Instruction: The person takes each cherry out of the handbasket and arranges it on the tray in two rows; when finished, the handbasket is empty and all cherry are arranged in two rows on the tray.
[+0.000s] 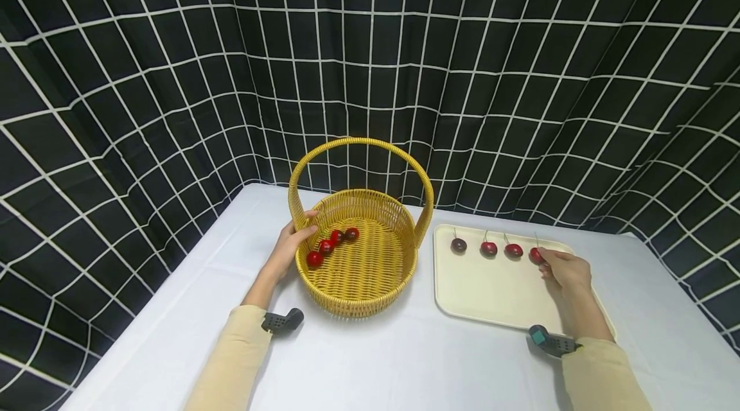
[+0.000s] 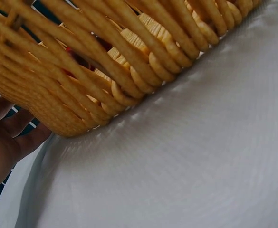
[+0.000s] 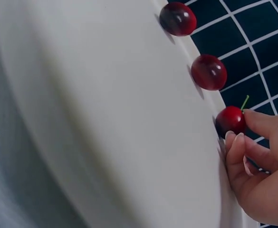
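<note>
A round yellow wicker basket (image 1: 370, 295) with a tall arched handle stands on the table. My left hand (image 1: 287, 247) grips its left rim beside the handle's foot; in the left wrist view, the hand's fingers (image 2: 32, 137) reach around the woven side. Several red cherries (image 1: 326, 246) lie inside the basket at the left. On a cream tray (image 1: 491, 289) to the right, cherries with stems stand in a row along the far edge. My right hand (image 1: 569, 270) pinches the rightmost cherry (image 3: 231, 119) between thumb and fingers, its green stem pointing up. Left of it sit three other cherries (image 1: 488, 248).
White cloth (image 1: 405, 359) covers the table. A black curtain with a white grid (image 1: 393, 45) hangs behind and along both sides. Each wrist carries a dark strapped-on device (image 1: 282, 321). The basket's handle rises well above its rim.
</note>
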Demonstrator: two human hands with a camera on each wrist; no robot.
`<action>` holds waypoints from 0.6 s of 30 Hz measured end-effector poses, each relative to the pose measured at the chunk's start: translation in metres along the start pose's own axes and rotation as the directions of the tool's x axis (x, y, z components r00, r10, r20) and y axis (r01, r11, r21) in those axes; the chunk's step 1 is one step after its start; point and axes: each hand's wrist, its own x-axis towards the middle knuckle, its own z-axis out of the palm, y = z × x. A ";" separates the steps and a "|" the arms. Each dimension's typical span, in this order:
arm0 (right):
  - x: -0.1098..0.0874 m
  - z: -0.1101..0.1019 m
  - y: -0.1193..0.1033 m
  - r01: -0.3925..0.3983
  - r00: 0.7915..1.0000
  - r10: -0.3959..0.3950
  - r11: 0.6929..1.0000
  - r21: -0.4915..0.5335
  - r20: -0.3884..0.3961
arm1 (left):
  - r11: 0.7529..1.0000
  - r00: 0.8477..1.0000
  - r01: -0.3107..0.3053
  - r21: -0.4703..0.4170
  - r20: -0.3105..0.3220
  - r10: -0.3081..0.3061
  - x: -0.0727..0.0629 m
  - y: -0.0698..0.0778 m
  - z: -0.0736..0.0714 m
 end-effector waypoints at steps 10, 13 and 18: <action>0.001 -0.001 0.002 0.006 1.000 -0.006 0.999 0.039 -0.009 | 1.000 1.000 0.009 0.016 -0.013 -0.008 0.000 0.000 0.001; 0.002 0.000 0.003 -0.001 1.000 0.002 0.999 0.039 -0.018 | 1.000 1.000 0.007 0.017 -0.016 -0.007 0.000 0.000 0.001; 0.001 0.000 0.002 -0.015 0.999 0.016 0.998 0.057 -0.032 | 1.000 1.000 0.004 0.004 -0.013 -0.004 0.001 0.000 0.001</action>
